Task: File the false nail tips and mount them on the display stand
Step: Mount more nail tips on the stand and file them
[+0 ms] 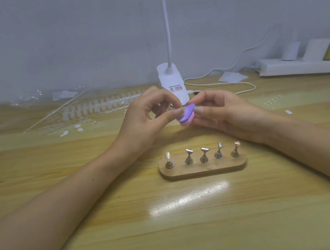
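My right hand (221,112) grips a small purple and pink nail file block (187,116) above the table. My left hand (147,119) pinches a small nail tip (179,111) between thumb and forefinger, pressed against the top of the file; the tip is mostly hidden by my fingers. In front of my hands stands the wooden display stand (204,169) with several metal pegs. A clear nail tip (168,157) sits on the leftmost peg. The other pegs show bare metal heads.
Strips of clear nail tips (99,106) and loose tips (64,133) lie at the back left. A white clip lamp (172,81) stands behind my hands, its cable trailing right to a white power strip (304,67). One loose tip (288,112) lies on the right.
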